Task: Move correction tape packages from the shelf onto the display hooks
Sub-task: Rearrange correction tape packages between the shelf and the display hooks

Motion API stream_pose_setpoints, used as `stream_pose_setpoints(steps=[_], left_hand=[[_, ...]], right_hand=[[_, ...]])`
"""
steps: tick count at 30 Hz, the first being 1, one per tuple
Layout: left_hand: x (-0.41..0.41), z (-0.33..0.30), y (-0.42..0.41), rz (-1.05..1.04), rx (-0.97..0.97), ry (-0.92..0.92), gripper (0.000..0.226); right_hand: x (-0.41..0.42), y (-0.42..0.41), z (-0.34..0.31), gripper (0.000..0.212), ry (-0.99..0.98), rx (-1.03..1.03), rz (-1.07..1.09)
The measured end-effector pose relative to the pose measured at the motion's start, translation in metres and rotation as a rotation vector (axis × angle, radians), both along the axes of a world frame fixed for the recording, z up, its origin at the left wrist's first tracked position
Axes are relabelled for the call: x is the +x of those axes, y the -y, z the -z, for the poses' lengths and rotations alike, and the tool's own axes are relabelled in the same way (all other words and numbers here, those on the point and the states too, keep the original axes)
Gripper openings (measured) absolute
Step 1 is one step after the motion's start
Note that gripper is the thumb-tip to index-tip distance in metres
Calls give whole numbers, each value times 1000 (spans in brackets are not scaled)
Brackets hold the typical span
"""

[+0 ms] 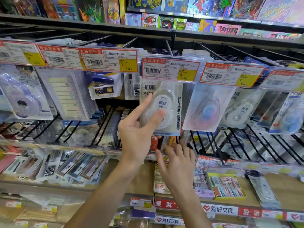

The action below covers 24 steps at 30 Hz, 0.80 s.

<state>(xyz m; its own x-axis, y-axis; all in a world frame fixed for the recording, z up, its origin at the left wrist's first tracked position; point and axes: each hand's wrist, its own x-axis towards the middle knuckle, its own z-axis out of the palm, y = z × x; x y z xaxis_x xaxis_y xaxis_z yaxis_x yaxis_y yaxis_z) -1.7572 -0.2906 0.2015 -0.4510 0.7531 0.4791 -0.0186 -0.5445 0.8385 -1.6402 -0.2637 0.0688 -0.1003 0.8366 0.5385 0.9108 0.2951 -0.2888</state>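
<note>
Nearest the viewer, two bare forearms rise from the bottom edge toward a crowded stationery display. The right hand (pixel 176 159) reaches lower, palm away, fingers loosely spread and slightly blurred, over the tilted wire-divided shelf (pixel 243 145) just below the hanging row; whether it already touches a package there cannot be told. The left hand (pixel 139 127) is higher, pinching a clear plastic blister package with a white round correction tape inside (pixel 162 107), the thumb pressed on the front of the bubble and the index finger laid along the left edge of the card. This package hangs upright, its top tucked behind a red-bordered price label with a yellow price box reading 5.80 (pixel 170 69), which sits at the front end of a black metal display hook (pixel 169 48) running back toward the wall. Just beside it to the right hangs a similar clear package holding a blue and pink correction tape (pixel 205 109). To do this step well, it seems wise to keep the package square to the hook, feel that the hanging hole is fully threaded, and slide it straight back rather than twisting, so the label is not knocked. The right hand would best collect a single package from the shelf. Farther up, colourful boxed toys (pixel 164 22) line the top shelves.
</note>
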Motion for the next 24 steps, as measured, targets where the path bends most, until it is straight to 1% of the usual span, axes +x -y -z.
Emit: stream_pose_setpoints(steps=[2, 4, 8, 11, 13, 18, 21, 24], left_hand=[[3, 2, 0, -25, -11, 41, 45], [5, 1, 0, -30, -32, 35, 46], [3, 4, 3, -17, -37, -58, 48], [1, 2, 4, -50, -19, -183, 48], [-1, 0, 1, -68, -35, -197, 49], [-1, -2, -17, -26, -134, -97, 42], [2, 9, -26, -117, -138, -19, 36], [8, 17, -30, -189, -100, 59, 36]], right_hand=[[0, 0, 1, 44, 9, 0, 1], [1, 0, 1, 43, 5, -3, -1], [0, 0, 1, 42, -2, -17, -4], [0, -1, 1, 43, -4, -21, -2], [-1, 0, 1, 44, -3, -24, 4], [0, -1, 1, 47, 10, -30, -3], [1, -1, 2, 45, 12, -22, -7], [1, -1, 2, 45, 7, 4, -7]])
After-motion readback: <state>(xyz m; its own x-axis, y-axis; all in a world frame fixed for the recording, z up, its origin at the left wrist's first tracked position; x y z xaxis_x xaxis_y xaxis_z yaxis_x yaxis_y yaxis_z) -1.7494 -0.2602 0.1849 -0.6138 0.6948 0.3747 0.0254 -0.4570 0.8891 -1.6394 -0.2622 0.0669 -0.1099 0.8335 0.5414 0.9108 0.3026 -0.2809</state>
